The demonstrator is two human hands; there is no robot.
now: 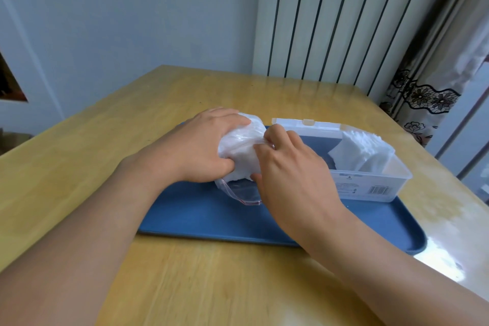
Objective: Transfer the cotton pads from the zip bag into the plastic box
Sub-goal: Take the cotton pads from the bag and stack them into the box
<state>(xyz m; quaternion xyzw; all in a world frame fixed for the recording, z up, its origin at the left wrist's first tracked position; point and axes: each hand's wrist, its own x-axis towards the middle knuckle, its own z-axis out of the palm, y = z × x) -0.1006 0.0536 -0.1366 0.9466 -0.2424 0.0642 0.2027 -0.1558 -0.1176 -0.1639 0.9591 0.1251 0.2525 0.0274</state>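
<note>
A tray (211,219) lies on the counter (105,140), toward its right side. On the tray's far right part stands the plastic box (370,185), its lid (307,126) swung open behind it. A stack of cotton pads (365,149) sits in the right end of the box. Left of the box, over the middle of the tray, is the zip bag (242,151), its mouth toward the near side. The left hand (203,145) is on the bag's left, the right hand (293,167) on its right, between bag and box. Behind the counter stands a wall (132,21), with a radiator (344,16) at the right and a curtain (436,82) farther right.
</note>
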